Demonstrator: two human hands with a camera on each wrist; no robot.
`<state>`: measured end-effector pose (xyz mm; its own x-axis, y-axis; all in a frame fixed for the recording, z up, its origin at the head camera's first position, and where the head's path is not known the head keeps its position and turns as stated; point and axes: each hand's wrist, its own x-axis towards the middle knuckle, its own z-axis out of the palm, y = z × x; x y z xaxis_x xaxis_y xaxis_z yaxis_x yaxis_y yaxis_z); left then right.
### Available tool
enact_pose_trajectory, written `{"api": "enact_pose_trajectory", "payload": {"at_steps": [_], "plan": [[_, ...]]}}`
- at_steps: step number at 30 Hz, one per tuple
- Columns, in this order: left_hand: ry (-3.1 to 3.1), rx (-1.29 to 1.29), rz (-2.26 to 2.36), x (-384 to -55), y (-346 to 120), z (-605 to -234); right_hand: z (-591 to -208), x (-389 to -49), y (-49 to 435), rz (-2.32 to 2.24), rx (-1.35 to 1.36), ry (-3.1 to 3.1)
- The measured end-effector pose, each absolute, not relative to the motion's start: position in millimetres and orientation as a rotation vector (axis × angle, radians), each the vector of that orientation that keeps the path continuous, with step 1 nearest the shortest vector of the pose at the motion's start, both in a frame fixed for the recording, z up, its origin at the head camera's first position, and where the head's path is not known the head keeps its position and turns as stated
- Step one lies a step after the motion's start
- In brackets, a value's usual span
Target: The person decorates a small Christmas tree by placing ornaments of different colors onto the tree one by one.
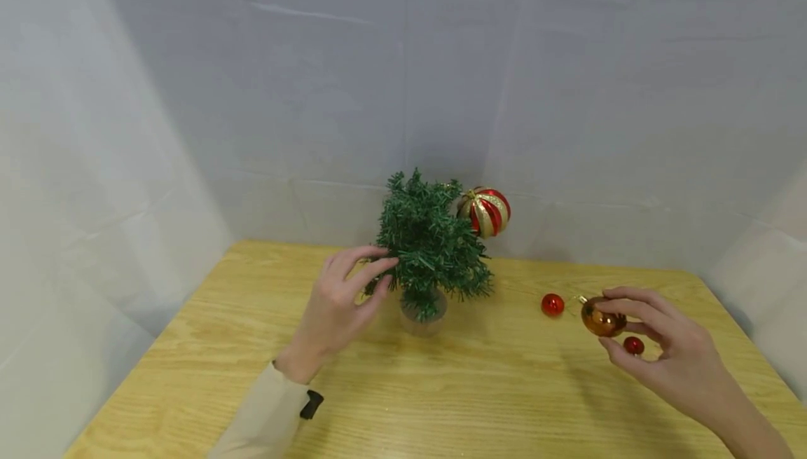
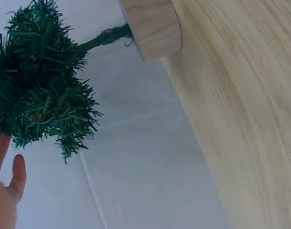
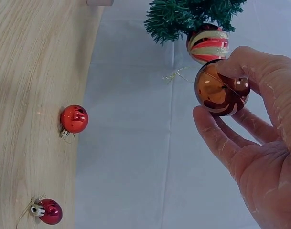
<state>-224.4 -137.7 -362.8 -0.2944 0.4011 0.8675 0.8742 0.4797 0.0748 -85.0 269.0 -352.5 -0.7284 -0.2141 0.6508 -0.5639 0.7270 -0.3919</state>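
Observation:
A small green artificial Christmas tree point(image 1: 429, 235) stands upright on a round wooden base point(image 2: 152, 28). My left hand point(image 1: 343, 298) is at the tree's left side, its fingers point(image 2: 1, 150) extended and touching the lower branches. A large red and gold striped bauble point(image 1: 485, 211) hangs on the tree's right side. Over the table's right part, my right hand point(image 1: 671, 347) pinches a shiny amber bauble point(image 3: 217, 90) between thumb and fingers. From the bauble's cap trails a thin gold loop point(image 3: 176, 74).
A bright red small bauble point(image 1: 553, 305) lies on the wooden table point(image 1: 403, 403), right of the tree. Another small one, a darker red bauble point(image 3: 50, 211), lies below the right hand. White sheeting point(image 1: 315, 94) rises behind the table and at both sides.

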Motion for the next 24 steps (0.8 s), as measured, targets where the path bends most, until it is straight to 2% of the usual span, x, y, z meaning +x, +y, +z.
{"api": "enact_pose_trajectory", "payload": {"at_steps": [16,24], "plan": [[-1.792,-1.300,-0.757,-248.8,-150.7,-364.7,-354.1,-58.4,235.9,0.766,0.446,-2.354],[-1.730,-1.400,-0.608,-254.0,-151.8,-362.0,-357.7,-46.9,222.6,1.075,0.450,-2.285]]}}
